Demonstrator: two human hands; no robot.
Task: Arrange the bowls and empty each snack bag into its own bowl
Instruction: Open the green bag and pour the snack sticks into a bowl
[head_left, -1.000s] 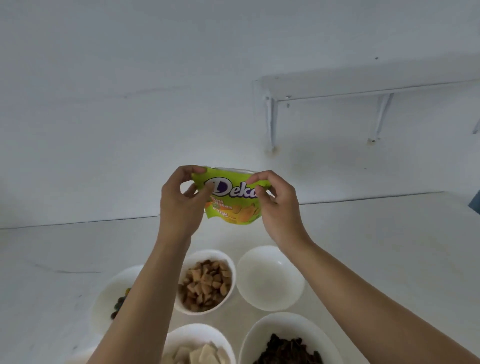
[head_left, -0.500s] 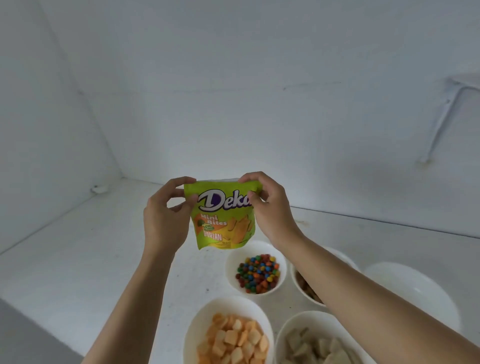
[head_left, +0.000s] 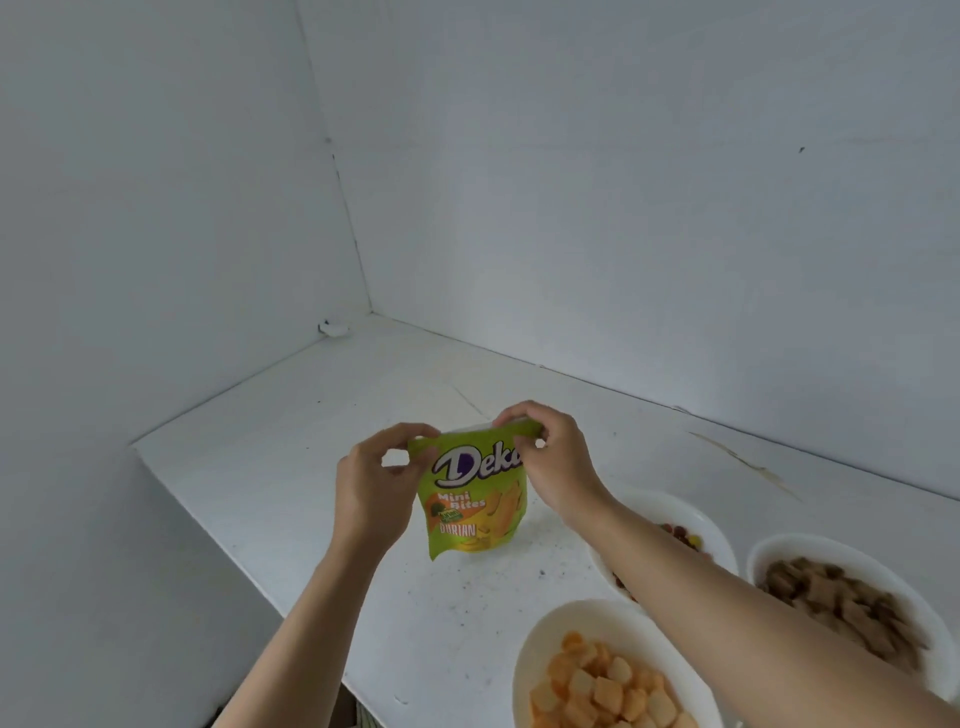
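Snack bag (head_left: 475, 499), green, marked "Deka Mini Bites", is held upright just above the white table (head_left: 291, 447), to the left of the bowls and over none of them. The left hand (head_left: 371, 483) pinches its top left corner and the right hand (head_left: 553, 462) pinches the top right edge, fingers curled on the seal strip. Whether the seal is already parted cannot be told. Three bowls are in view, holding orange and pale cubes (head_left: 587, 608), brown pieces (head_left: 810, 540) and coloured candies (head_left: 675, 501); no empty bowl shows. Judged risks: a sharp pull may split the bag suddenly and scatter its contents across the table, since nothing stands beneath it, and pouring into any bowl seen here would mix two snacks.
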